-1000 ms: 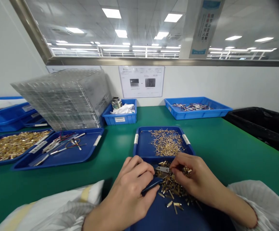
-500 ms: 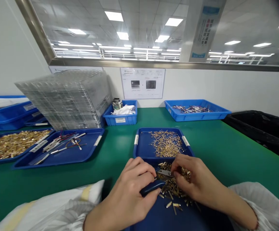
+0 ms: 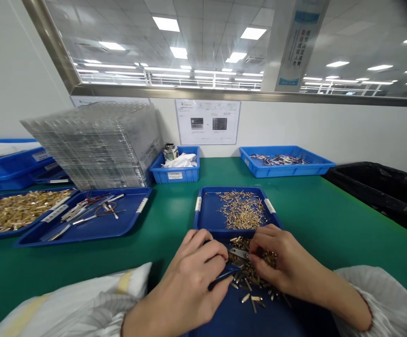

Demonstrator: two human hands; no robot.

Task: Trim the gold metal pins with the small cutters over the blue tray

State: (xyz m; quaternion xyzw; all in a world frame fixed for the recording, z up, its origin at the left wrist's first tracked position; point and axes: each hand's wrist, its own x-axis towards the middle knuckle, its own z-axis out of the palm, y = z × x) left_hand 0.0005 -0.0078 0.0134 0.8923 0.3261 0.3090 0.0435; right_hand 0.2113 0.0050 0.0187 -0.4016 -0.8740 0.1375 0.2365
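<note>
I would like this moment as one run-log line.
left hand: holds pliers | right hand: at pliers' tip, grip hidden | near tray: metal bits | tray beyond: thin pins

From my remote seat I look over a green worktop (image 3: 173, 215) whose back edge meets a white wall (image 3: 287, 119). Above the middle of that edge I see a printed sheet (image 3: 208, 135) with two dark pictures. Higher up, a metal frame (image 3: 203, 93) borders a wide window (image 3: 217, 54). Through it I make out a grey ceiling (image 3: 206, 18) with bright lights (image 3: 166, 24), pale rails (image 3: 203, 79) low down, and a pillar carrying a banner (image 3: 298, 51) with blue ends (its smaller lettering beats me).
</note>
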